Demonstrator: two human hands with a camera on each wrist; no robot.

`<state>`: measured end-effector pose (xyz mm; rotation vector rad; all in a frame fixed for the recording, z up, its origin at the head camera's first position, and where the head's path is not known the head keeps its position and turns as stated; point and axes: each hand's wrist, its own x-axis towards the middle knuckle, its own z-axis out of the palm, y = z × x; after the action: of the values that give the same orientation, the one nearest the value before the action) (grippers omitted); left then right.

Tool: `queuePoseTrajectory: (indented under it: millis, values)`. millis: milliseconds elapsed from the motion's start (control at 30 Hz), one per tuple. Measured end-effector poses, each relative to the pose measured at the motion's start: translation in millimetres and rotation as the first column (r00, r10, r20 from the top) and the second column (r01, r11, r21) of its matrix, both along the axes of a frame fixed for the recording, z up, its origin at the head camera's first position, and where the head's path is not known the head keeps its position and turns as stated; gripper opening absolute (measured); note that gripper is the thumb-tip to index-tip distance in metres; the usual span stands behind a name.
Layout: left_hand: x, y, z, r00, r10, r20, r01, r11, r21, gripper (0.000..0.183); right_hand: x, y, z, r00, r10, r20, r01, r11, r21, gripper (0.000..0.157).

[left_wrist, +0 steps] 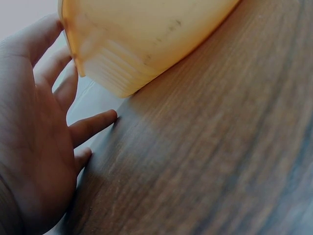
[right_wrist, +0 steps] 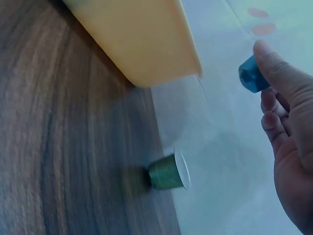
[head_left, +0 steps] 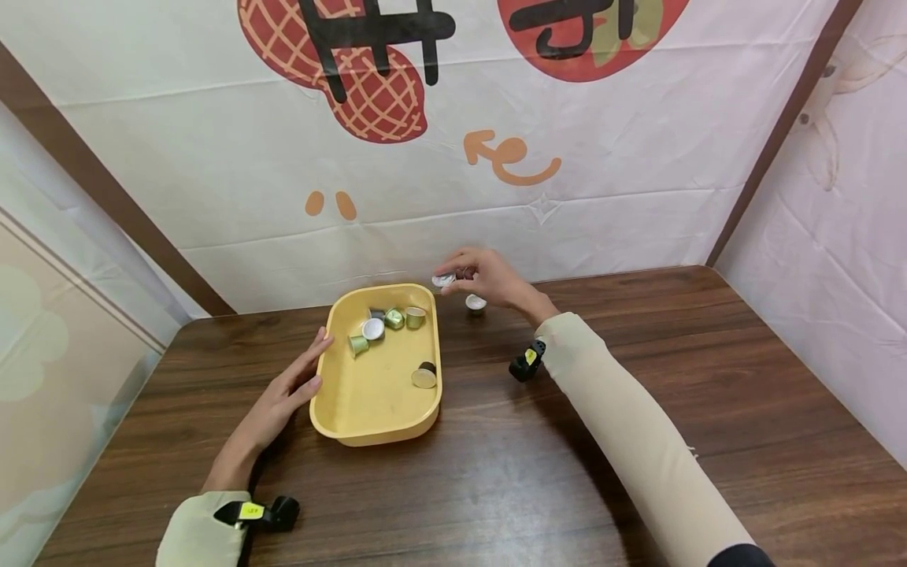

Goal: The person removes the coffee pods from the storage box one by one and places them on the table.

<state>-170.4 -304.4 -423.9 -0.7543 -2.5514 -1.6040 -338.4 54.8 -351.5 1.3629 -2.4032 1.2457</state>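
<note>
A yellow plastic tub (head_left: 375,409) stands on the table with several coffee capsules in it: green ones (head_left: 358,345), one with a white top (head_left: 372,329) and a dark one with a pale lid (head_left: 424,376). My left hand (head_left: 279,402) touches the tub's left rim with its fingers extended; in the left wrist view they spread along the outer wall. Just beyond the tub's far right corner, my right hand (head_left: 489,277) pinches a blue coffee capsule (right_wrist: 251,75) between thumb and fingers, raised above the table. Below that hand a green capsule (right_wrist: 167,172) stands upright on the table.
The brown wooden table (head_left: 510,472) runs back to a white printed fabric wall (head_left: 212,157). More fabric closes off the left and right sides. A black wrist camera (head_left: 527,362) sits at the right sleeve.
</note>
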Motion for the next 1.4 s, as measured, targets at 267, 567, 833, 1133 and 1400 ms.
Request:
queuePoseTrajectory:
  millis: [267, 567, 833, 1133, 1400]
  values:
    - [0.2, 1, 0.9, 1.000, -0.003, 0.006, 0.003, 1.000, 0.010, 0.054, -8.8, 22, -5.7, 0.998, -0.062, 0.015, 0.064, 0.990, -0.124, 0.029]
    - [0.5, 0, 1.0, 1.000, 0.004, 0.009, -0.004, 1.000, -0.002, 0.054, 9.4, 39, 3.9, 0.999, -0.038, -0.003, 0.036, 0.977, -0.211, 0.024]
    - [0.4, 1, 2.3, 0.999, -0.016, -0.033, 0.016, 1.000, -0.001, 0.055, 15.4, 58, -3.9, 0.982, -0.146, 0.120, 0.173, 0.951, -0.257, 0.021]
    - [0.2, 0, 1.2, 0.999, -0.016, -0.030, 0.016, 1.000, 0.000, 0.055, 6.8, 70, -37.9, 0.967, -0.165, 0.194, 0.212, 0.945, -0.248, 0.023]
    - [-1.1, 0, 0.0, 1.000, -0.010, -0.029, 0.010, 1.000, -0.004, 0.054, -8.4, 76, -72.2, 0.926, -0.199, 0.321, 0.268, 0.945, -0.186, 0.026]
